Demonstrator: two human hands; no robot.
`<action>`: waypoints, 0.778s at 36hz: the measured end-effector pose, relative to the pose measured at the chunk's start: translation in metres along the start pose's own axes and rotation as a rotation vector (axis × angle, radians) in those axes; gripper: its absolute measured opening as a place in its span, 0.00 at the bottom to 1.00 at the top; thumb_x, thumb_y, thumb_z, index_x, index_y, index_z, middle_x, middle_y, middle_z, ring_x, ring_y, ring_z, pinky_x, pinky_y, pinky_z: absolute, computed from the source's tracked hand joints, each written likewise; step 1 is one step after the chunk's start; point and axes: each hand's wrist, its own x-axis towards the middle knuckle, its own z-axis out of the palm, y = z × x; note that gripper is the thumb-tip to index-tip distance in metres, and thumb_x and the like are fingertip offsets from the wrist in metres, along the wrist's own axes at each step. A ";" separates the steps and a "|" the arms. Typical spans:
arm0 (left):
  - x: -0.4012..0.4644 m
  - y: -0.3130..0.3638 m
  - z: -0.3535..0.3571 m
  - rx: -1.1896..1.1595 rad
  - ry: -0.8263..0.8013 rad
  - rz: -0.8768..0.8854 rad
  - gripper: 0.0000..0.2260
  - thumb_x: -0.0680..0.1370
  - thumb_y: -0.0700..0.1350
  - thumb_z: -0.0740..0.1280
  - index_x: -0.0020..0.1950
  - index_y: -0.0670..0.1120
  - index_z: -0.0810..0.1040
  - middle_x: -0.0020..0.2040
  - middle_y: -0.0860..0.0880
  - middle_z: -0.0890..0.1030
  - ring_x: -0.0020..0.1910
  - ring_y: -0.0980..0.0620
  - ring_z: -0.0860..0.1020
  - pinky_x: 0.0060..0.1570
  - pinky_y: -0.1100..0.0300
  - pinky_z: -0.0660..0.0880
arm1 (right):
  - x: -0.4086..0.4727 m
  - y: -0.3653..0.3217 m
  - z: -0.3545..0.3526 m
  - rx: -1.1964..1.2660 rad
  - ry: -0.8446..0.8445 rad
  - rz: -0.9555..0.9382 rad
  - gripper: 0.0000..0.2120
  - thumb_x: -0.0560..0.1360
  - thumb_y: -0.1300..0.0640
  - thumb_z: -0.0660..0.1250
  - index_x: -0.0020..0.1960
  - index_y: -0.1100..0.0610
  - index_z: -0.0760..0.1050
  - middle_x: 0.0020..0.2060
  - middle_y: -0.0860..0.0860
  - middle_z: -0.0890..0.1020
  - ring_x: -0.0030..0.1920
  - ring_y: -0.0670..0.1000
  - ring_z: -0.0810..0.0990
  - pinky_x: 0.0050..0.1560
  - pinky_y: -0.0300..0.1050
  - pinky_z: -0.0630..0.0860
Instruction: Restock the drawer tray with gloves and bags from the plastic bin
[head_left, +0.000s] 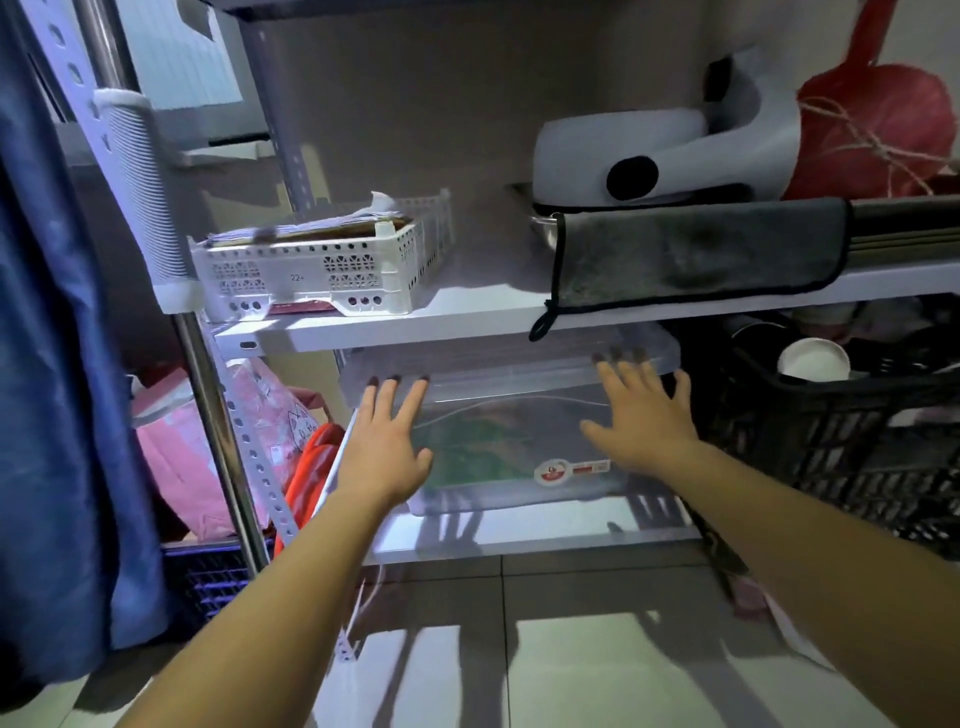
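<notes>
The clear plastic bin (511, 415) is seen on the lower shelf (519, 540) of the rack, tucked under the white middle shelf (415, 317), directly ahead of both hands. Its long axis is laid left to right, across the reach, with its lidded front edge turned toward the person; greenish contents and a round label can be made out through its wall, though what they are cannot be told. The left hand (387, 441) is held at the bin's left front corner and the right hand (641, 410) at its right front corner, so that the bin is bracketed between them at about equal nearness. Both hands are spread flat, fingers extended and apart, palms turned toward the bin; nothing is held in either. Whether the fingertips are touching the lid or merely close to it cannot be told. A two-handed pull outward is judged to be the step at hand. Above the bin, a grey cloth (696, 254) is draped over the middle shelf's edge, and a white slotted basket (322, 265) is set up and to the left.
</notes>
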 end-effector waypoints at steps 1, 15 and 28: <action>0.002 0.000 0.000 0.005 0.002 -0.011 0.39 0.76 0.54 0.66 0.81 0.56 0.46 0.81 0.45 0.51 0.80 0.41 0.47 0.77 0.47 0.51 | 0.004 0.001 -0.003 0.010 -0.015 0.011 0.40 0.76 0.35 0.58 0.80 0.46 0.43 0.81 0.49 0.49 0.80 0.56 0.44 0.74 0.68 0.41; 0.005 -0.002 -0.007 0.053 0.022 -0.017 0.36 0.75 0.53 0.67 0.80 0.53 0.53 0.78 0.43 0.58 0.77 0.39 0.54 0.76 0.44 0.54 | 0.003 -0.010 -0.023 0.011 0.053 0.041 0.33 0.74 0.41 0.62 0.76 0.48 0.58 0.73 0.51 0.63 0.74 0.59 0.57 0.70 0.66 0.57; 0.000 0.012 -0.026 0.063 -0.149 -0.045 0.40 0.74 0.61 0.63 0.80 0.57 0.46 0.81 0.47 0.51 0.79 0.41 0.48 0.76 0.42 0.49 | -0.025 0.004 -0.027 0.012 -0.160 0.060 0.43 0.76 0.41 0.62 0.79 0.42 0.35 0.81 0.48 0.39 0.79 0.55 0.33 0.75 0.66 0.38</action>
